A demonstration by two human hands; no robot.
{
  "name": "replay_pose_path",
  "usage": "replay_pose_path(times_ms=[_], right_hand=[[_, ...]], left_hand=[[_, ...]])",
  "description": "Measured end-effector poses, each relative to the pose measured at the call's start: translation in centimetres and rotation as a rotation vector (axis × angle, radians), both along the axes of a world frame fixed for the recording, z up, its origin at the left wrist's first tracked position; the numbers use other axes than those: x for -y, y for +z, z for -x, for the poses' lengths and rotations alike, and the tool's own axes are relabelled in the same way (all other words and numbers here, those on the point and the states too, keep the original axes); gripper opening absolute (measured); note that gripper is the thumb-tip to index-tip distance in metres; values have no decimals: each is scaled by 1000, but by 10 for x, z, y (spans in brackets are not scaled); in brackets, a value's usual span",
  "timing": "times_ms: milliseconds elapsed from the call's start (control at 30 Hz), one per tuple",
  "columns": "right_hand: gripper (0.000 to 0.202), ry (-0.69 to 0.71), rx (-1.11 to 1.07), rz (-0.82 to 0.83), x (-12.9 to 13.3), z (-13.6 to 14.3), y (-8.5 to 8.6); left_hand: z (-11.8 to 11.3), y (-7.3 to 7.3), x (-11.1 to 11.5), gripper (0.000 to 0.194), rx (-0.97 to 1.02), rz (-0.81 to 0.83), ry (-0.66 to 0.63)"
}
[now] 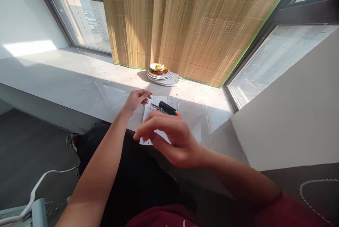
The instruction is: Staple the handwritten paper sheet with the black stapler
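Printed paper sheets [173,102] lie on the pale window ledge, partly covered by my right hand. On them rest a black cylindrical case [167,108] with an orange tip and, beside it, a slim clear-and-dark pen [158,108]. My left hand [138,100] is at the paper's upper left edge, fingers loosely curled and apart, with nothing seen in it. Nearer the camera, my right hand [169,135] hovers above the lower part of the paper, its fingers bent and spread, holding nothing.
A stack of plates [159,76] with a small yellow item stands at the ledge's back, before a bamboo blind [180,25]. Windows flank the blind. The ledge's front edge runs above my dark-clothed legs. A white cable [35,186] hangs at lower left.
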State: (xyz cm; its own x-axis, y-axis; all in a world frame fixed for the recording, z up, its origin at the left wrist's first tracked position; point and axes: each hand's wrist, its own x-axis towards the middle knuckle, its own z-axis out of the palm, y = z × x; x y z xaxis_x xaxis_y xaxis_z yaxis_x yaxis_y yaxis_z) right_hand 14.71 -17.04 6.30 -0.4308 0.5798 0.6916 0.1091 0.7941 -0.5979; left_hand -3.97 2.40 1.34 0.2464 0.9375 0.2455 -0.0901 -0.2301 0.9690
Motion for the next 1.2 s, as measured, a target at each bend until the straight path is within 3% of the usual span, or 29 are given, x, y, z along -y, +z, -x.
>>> replay_pose_path(times_ms=[33, 67, 167, 267, 400, 500, 700, 967, 1200], right_hand=[[22, -212, 59, -25, -22, -10, -2], [19, -291, 78, -23, -44, -20, -5], [14, -446, 182, -60, -96, -49, -27], [14, -515, 291, -35, -118, -68, -59], [40, -450, 317, 98, -122, -68, -84], [33, -419, 275, 147, -123, -63, -86], [35, -422, 227, 184, -127, -62, -86], [34, -417, 223, 161, -129, -62, -87], [33, -419, 230, 166, -127, -62, -86]], left_hand=[[0, 0, 0, 50, -17, -1, 0], [-1, -1, 1, 51, -33, 1, 4], [-1, -4, -1, 56, -52, 23, 13], [0, -9, -3, 55, -76, 51, 21], [-1, -12, -2, 34, -175, 66, 21], [-1, -11, -1, 28, -215, 100, 9], [5, -12, -3, 21, -130, 361, -9], [-1, -8, 3, 50, -280, 63, -21], [0, -6, 4, 55, -241, 56, -50]])
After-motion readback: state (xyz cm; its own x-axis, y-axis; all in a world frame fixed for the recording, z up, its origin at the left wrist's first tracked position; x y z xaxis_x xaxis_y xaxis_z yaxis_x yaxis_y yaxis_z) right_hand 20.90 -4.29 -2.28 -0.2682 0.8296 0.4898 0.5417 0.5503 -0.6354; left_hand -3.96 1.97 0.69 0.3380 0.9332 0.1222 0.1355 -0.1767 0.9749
